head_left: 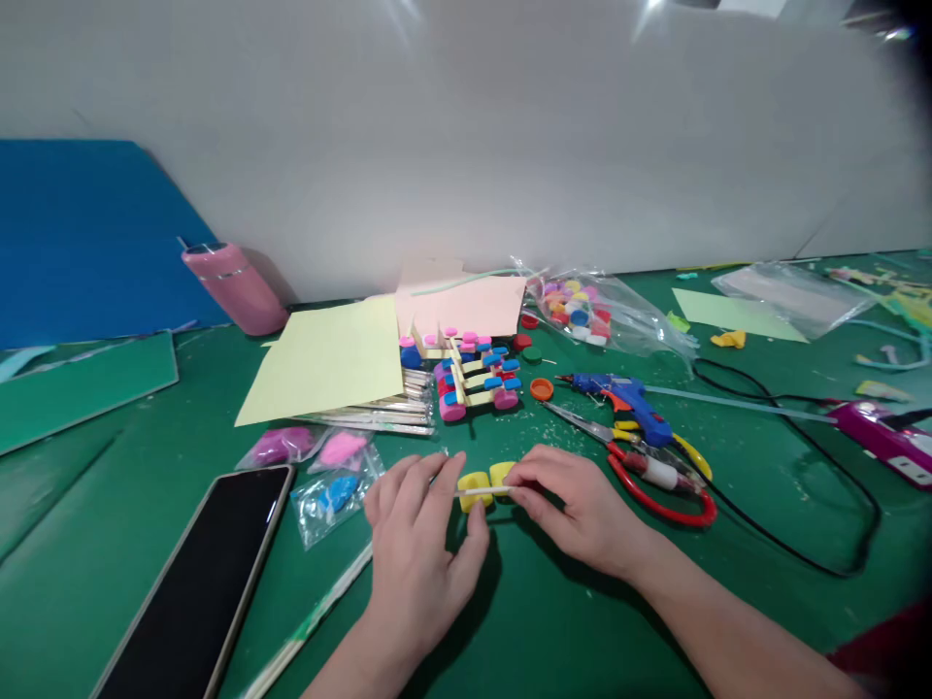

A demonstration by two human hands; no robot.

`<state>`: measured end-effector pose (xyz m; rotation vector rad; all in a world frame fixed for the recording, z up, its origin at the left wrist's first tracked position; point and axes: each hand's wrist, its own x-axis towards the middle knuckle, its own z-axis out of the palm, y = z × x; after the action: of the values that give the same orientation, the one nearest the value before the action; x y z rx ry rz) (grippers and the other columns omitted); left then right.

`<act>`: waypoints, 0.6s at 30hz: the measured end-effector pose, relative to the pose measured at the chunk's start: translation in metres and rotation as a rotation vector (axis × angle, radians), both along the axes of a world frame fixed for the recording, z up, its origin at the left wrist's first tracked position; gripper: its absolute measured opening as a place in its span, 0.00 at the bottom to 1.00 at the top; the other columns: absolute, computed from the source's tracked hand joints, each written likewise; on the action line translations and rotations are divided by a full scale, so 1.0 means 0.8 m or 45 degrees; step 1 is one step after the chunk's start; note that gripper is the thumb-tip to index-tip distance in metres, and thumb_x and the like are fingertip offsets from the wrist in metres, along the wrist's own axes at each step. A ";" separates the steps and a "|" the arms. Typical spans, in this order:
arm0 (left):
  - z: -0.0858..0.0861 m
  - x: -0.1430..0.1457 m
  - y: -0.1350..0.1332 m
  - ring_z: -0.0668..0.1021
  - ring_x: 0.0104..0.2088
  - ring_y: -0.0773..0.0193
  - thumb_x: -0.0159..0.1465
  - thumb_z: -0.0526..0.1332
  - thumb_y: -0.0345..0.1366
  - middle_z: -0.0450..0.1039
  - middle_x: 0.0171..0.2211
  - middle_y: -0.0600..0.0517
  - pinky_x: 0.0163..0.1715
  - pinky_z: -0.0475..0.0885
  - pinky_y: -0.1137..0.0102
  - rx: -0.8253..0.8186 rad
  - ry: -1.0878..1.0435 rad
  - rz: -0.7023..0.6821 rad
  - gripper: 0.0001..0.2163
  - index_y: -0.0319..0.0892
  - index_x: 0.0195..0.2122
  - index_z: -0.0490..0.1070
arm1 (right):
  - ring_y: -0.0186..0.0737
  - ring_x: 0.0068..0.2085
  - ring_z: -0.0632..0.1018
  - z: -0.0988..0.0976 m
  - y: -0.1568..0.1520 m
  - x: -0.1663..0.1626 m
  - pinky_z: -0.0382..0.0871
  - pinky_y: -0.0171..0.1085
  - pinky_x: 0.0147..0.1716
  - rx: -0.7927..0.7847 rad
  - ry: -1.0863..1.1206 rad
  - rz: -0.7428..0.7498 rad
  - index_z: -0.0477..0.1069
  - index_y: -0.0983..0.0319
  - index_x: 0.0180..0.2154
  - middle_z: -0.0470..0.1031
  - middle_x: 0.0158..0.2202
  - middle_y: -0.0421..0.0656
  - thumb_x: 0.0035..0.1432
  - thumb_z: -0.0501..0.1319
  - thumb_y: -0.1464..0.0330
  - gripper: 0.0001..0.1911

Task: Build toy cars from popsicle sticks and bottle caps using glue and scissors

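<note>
Two yellow bottle caps (486,482) lie side by side on the green mat (553,621), with a thin pale stick (482,492) laid across them. My left hand (418,544) pinches the stick's left end between thumb and fingers. My right hand (575,510) pinches its right end at the right cap. Behind them stands a small model (473,374) made of wooden sticks with pink and blue caps.
A phone (200,582) lies at the front left beside small bags of pink and blue pieces (331,476). Red-handled scissors (648,471), a blue glue gun (626,400) with its black cord, an orange cap (541,389), a bag of coloured caps (582,309), paper sheets (327,359) and a pink tumbler (233,286) surround the model.
</note>
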<state>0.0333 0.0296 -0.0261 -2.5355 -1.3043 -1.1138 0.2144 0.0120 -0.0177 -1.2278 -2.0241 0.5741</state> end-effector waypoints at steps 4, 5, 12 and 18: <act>0.003 0.003 0.001 0.69 0.40 0.53 0.55 0.59 0.30 0.73 0.34 0.46 0.38 0.60 0.59 -0.054 0.002 -0.077 0.11 0.40 0.40 0.69 | 0.37 0.35 0.70 0.000 -0.001 -0.002 0.62 0.35 0.34 0.032 -0.054 0.010 0.68 0.62 0.37 0.71 0.33 0.43 0.60 0.52 0.70 0.08; 0.004 0.005 0.000 0.70 0.39 0.54 0.55 0.59 0.30 0.74 0.33 0.47 0.38 0.60 0.60 -0.085 0.011 -0.115 0.10 0.40 0.39 0.70 | 0.37 0.35 0.70 0.000 -0.002 -0.002 0.62 0.35 0.34 0.040 -0.063 0.016 0.68 0.62 0.37 0.71 0.33 0.43 0.60 0.52 0.70 0.08; 0.001 0.009 -0.002 0.70 0.30 0.60 0.59 0.55 0.28 0.72 0.24 0.51 0.34 0.58 0.63 -0.107 0.077 -0.256 0.07 0.39 0.35 0.70 | 0.38 0.36 0.70 -0.003 -0.003 -0.004 0.63 0.36 0.35 0.071 -0.096 0.033 0.68 0.63 0.37 0.72 0.34 0.44 0.60 0.51 0.70 0.08; -0.001 0.005 0.001 0.68 0.25 0.64 0.60 0.52 0.26 0.68 0.22 0.52 0.30 0.58 0.66 -0.119 0.121 -0.323 0.07 0.40 0.34 0.68 | 0.37 0.35 0.72 0.008 -0.002 0.004 0.64 0.35 0.36 0.066 -0.053 -0.076 0.66 0.62 0.43 0.72 0.33 0.42 0.57 0.54 0.70 0.11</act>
<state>0.0375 0.0300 -0.0271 -2.8470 -1.0588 -0.9762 0.2177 0.0106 -0.0113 -1.2742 -2.0170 0.4680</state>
